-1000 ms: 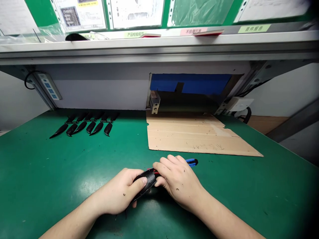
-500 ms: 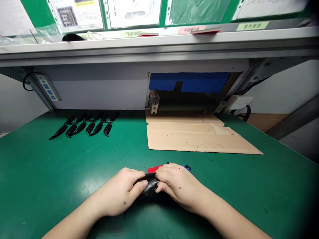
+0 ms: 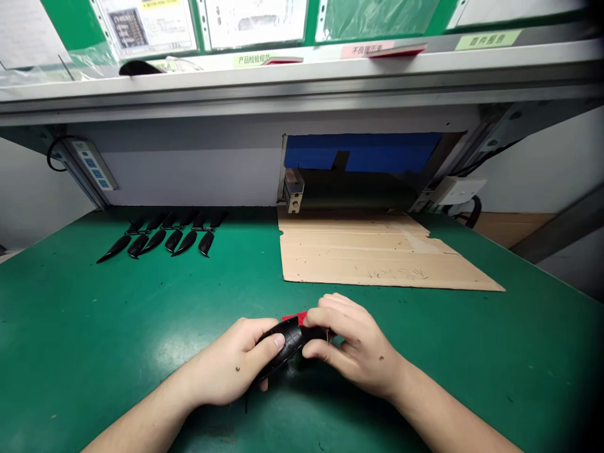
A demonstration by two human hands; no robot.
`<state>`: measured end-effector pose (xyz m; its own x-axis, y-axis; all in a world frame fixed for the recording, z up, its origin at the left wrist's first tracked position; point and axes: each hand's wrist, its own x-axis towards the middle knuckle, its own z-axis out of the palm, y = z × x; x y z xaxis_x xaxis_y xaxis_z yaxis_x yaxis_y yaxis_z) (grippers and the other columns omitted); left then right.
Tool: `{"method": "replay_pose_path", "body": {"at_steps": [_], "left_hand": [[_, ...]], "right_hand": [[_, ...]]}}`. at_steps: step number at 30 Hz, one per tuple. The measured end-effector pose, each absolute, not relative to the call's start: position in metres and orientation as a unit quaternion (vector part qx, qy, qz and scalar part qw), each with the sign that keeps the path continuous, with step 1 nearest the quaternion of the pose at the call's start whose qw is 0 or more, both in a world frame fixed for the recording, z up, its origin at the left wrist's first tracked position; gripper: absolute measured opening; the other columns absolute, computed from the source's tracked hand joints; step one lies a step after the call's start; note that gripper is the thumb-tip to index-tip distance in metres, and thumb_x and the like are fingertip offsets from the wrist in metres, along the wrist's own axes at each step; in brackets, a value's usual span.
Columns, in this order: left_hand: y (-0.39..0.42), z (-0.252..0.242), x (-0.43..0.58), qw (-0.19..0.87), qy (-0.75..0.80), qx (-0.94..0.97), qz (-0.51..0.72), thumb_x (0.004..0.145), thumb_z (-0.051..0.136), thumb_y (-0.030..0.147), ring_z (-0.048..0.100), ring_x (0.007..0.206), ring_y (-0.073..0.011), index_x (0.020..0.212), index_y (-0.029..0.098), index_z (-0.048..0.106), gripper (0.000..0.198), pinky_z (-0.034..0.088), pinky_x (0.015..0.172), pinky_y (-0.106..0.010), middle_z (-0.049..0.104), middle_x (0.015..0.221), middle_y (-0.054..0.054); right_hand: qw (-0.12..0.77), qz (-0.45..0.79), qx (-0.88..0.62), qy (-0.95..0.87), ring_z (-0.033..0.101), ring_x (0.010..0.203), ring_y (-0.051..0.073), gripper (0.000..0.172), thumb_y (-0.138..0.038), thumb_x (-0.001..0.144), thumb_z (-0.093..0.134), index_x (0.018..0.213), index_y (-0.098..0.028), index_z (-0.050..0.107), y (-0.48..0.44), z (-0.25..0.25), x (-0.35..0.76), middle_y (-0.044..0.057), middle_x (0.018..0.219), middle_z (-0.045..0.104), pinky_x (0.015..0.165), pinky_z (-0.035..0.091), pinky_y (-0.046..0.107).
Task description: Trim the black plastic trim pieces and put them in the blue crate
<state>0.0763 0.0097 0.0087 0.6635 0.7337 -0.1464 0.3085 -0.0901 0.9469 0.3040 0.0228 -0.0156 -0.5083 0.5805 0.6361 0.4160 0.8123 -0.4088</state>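
Note:
Low over the green table (image 3: 94,327), both my hands meet at a black ribbed plastic part (image 3: 287,343). My left hand (image 3: 233,365) grips its lower end, thumb pressed on top. At the part's upper end my right hand (image 3: 356,346) is closed, fingers curled over a small tool that is mostly hidden. A bit of red (image 3: 295,316) shows just behind the part, under my right fingers.
Several black blade-shaped parts (image 3: 163,239) lie in a row at the back left. A flat cardboard sheet (image 3: 377,258) covers the back middle of the table. A shelf rail (image 3: 302,94) runs overhead, with a power strip (image 3: 92,165) on the left bracket.
My right hand has turned and curled tighter at the part's end; the blue tip that showed beyond it is now hidden. My left hand keeps its hold.

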Motion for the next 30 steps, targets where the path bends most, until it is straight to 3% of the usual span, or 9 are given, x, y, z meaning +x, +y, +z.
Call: {"method": "replay_pose_path", "body": {"at_steps": [4,10,16,21,25,30], "left_hand": [[0.010,0.006,0.076,0.601,0.346,0.693,0.195,0.096,0.037,0.051,0.051,0.055,-0.0099,0.096,0.015,0.057,0.041,0.042,0.055,-0.022,0.053,0.076,-0.001],[0.011,0.006,0.076,0.616,0.340,0.681,0.203,0.095,0.038,0.052,0.050,0.053,-0.0078,0.097,0.015,0.058,0.042,0.041,0.051,-0.019,0.058,0.088,-0.003],[0.009,0.009,0.075,0.646,0.333,0.654,0.209,0.096,0.039,0.051,0.052,0.052,-0.0070,0.102,0.016,0.057,0.040,0.040,0.052,-0.019,0.063,0.097,-0.007],[0.008,0.007,0.075,0.662,0.363,0.604,0.256,0.096,0.038,0.052,0.053,0.054,-0.0093,0.123,0.019,0.048,0.043,0.041,0.054,-0.020,0.061,0.075,-0.001],[0.010,0.001,0.077,0.683,0.355,0.578,0.272,0.095,0.038,0.053,0.054,0.054,-0.0101,0.129,0.021,0.044,0.047,0.041,0.054,-0.022,0.062,0.086,-0.004],[0.015,-0.004,0.079,0.660,0.378,0.567,0.315,0.094,0.044,0.051,0.051,0.053,-0.0099,0.122,0.018,0.051,0.044,0.039,0.053,-0.022,0.060,0.081,-0.003]], "right_hand": [[0.366,0.047,-0.262,-0.892,0.043,0.062,0.015,0.033,-0.045,0.102,0.045,0.106,-0.018,0.062,0.020,-0.014,0.301,0.000,0.070,0.053,0.061,0.028,0.030],[0.386,0.056,-0.308,-0.868,0.039,0.057,0.014,0.045,-0.051,0.099,0.049,0.071,-0.017,0.056,0.023,-0.014,0.304,-0.001,0.061,0.048,0.059,0.027,0.029],[0.370,0.069,-0.353,-0.857,0.047,0.068,0.016,0.045,-0.062,0.094,0.049,0.087,-0.018,0.058,0.022,-0.011,0.304,0.001,0.073,0.056,0.065,0.033,0.029],[0.368,0.069,-0.323,-0.869,0.044,0.064,0.016,0.046,-0.060,0.097,0.046,0.086,-0.017,0.060,0.019,-0.015,0.297,0.001,0.069,0.054,0.063,0.030,0.030],[0.343,0.084,-0.281,-0.893,0.045,0.064,0.015,0.039,-0.049,0.102,0.042,0.095,-0.017,0.062,0.016,-0.021,0.290,0.001,0.071,0.055,0.062,0.028,0.030],[0.350,0.076,-0.299,-0.885,0.043,0.062,0.015,0.034,-0.039,0.104,0.040,0.089,-0.018,0.062,0.018,-0.023,0.291,0.001,0.068,0.053,0.061,0.027,0.030]]}}
